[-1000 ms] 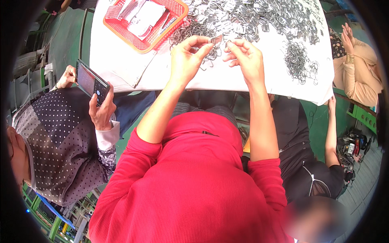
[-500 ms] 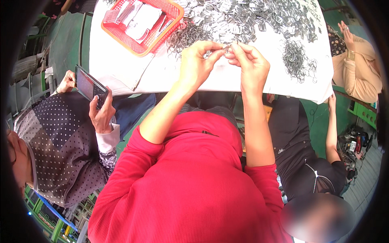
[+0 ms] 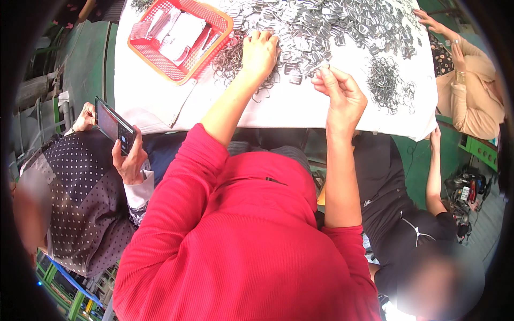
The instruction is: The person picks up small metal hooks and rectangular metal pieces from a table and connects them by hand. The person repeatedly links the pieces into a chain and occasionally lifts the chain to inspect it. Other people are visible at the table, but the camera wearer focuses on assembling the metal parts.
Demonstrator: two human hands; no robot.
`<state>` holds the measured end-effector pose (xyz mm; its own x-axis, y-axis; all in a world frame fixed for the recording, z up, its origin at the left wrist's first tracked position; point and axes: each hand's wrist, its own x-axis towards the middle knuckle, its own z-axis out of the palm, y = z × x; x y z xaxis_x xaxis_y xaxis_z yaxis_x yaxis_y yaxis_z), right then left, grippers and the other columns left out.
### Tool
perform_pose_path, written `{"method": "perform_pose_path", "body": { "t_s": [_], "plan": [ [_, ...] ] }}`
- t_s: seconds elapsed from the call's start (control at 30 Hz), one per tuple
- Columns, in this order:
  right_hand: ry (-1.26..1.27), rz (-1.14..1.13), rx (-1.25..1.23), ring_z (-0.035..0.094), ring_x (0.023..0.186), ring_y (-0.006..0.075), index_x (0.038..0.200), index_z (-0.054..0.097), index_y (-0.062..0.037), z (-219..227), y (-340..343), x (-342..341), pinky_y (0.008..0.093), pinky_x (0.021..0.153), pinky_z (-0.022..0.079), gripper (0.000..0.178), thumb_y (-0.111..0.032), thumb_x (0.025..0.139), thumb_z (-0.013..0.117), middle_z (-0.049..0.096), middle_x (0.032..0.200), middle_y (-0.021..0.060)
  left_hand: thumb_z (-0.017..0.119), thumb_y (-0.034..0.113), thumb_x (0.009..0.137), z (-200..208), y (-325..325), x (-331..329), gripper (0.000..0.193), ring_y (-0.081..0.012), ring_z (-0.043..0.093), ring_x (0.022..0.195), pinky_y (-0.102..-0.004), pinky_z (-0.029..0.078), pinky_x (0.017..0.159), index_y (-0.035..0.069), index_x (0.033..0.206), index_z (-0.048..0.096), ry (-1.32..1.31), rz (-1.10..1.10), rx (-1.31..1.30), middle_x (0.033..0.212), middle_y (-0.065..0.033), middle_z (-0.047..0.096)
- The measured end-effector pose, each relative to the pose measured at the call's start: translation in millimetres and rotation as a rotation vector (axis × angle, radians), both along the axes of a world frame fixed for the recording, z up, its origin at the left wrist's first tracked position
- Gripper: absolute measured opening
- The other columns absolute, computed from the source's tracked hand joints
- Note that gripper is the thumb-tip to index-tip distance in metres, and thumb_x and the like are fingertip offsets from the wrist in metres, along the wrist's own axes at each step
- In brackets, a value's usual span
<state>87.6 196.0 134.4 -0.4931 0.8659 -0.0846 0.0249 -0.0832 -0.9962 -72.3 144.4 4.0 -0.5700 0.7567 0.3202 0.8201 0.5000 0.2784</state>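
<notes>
My left hand (image 3: pixel 259 55) rests palm down over a heap of dark bent wire loops (image 3: pixel 229 65), its fingers curled down among them. The fingertips are hidden, so whatever they pinch cannot be made out. Farther right, my right hand (image 3: pixel 344 96) is raised over the near part of the white table, thumb and fingertips pinched together. A tiny bright metal piece (image 3: pixel 325 65) shows at those fingertips, too small to name. Just beyond lies a wide spread of flat silvery metal buckles (image 3: pixel 321 32).
An orange-red plastic basket (image 3: pixel 184 82) with papers stands left on the white-covered table (image 3: pixel 144 101). Another heap of wire loops (image 3: pixel 390 83) lies right. A person at left holds a phone (image 3: pixel 115 125); a person in black (image 3: pixel 407 214) sits close at right, another in beige beyond.
My hands were together at a small metal piece and have parted. The left moved up and left onto the wire loops; the right drew slightly right and nearer me.
</notes>
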Motion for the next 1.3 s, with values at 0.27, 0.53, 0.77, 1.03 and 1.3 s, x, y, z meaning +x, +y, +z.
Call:
{"method": "perform_pose_path", "body": {
  "t_s": [0.27, 0.53, 0.77, 1.03, 1.3],
  "plan": [
    [0.02, 0.05, -0.015, 0.065, 0.068, 0.0127, 0.094, 0.066, 0.0053, -7, -2, -12, 0.0238, 0.063, 0.055, 0.014, -0.004, 0.084, 0.065, 0.067, 0.078, 0.0092, 0.063, 0.018, 0.083, 36, -4, -5, 0.012, -0.0158, 0.066, 0.082, -0.0304, 0.048, 0.072, 0.01, 0.091, 0.068, -0.706, 0.133, 0.277, 0.09, -0.0079, 0.069],
    [-0.005, 0.085, 0.01, 0.065, 0.067, 0.0113, 0.092, 0.067, 0.0041, -11, -12, -32, 0.0223, 0.061, 0.053, 0.013, -0.005, 0.084, 0.065, 0.067, 0.076, 0.0077, 0.068, 0.013, 0.081, 94, -32, 20, 0.016, -0.0096, 0.061, 0.076, -0.0242, 0.048, 0.072, 0.001, 0.091, 0.064, -1.247, 0.032, 0.757, 0.081, -0.0043, 0.067],
    [-0.056, 0.124, 0.111, 0.065, 0.062, 0.012, 0.087, 0.066, 0.0048, -17, -21, -42, 0.0213, 0.054, 0.05, 0.015, -0.009, 0.082, 0.068, 0.067, 0.073, 0.009, 0.07, 0.013, 0.079, 105, -44, 25, 0.016, -0.0072, 0.058, 0.069, -0.024, 0.048, 0.062, 0.001, 0.089, 0.066, -1.107, 0.059, 0.757, 0.08, -0.0034, 0.067],
    [-0.135, 0.142, 0.248, 0.062, 0.054, 0.0116, 0.095, 0.063, 0.0017, -29, -34, -37, 0.0241, 0.048, 0.047, 0.02, -0.014, 0.083, 0.066, 0.066, 0.076, 0.0084, 0.068, 0.013, 0.081, 101, -65, 15, 0.016, -0.0081, 0.059, 0.07, -0.0232, 0.047, 0.062, 0.001, 0.092, 0.064, -0.954, 0.04, 0.88, 0.083, -0.004, 0.066],
    [-0.811, 0.509, 0.604, 0.063, 0.075, 0.0283, 0.081, 0.067, -0.0081, -107, -78, -18, 0.0405, 0.07, 0.047, 0.012, -0.019, 0.076, 0.068, 0.063, 0.082, 0.0097, 0.066, 0.009, 0.084, 106, -94, 6, 0.014, -0.0075, 0.058, 0.08, -0.0211, 0.046, 0.073, 0.001, 0.095, 0.062, -0.963, 0.096, 0.897, 0.087, -0.0032, 0.064]
  ]
}}
